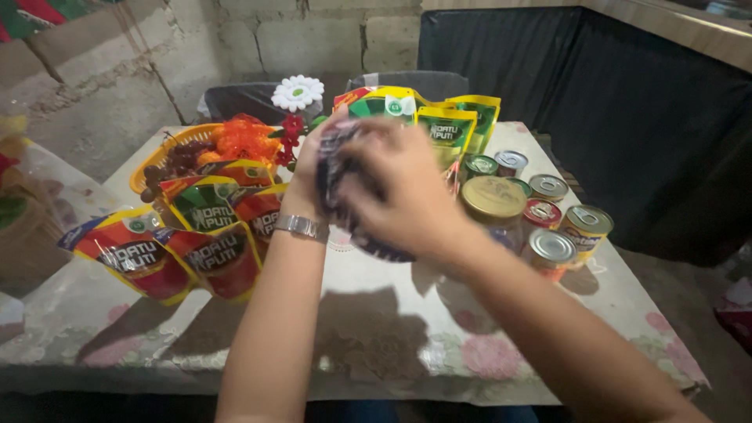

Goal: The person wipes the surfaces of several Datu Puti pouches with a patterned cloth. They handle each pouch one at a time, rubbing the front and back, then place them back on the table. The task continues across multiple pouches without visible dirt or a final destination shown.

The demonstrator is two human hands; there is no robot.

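Dark patterned pouch (345, 168): held above mid-table, left hand (313, 160) and right hand (403, 192) both closed on it. Red pouches (188, 243) left, cans (552, 219) right. Step judged: handling, mid-air; next move needs a free spot on table (376, 329).

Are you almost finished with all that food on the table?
Looks partly done. The red pouches already stand grouped on the left, the green pouches at the back, and the cans cluster on the right beside a jar. Right now the left hand and right hand grip one dark crumpled packet above the table. That packet has no place yet.
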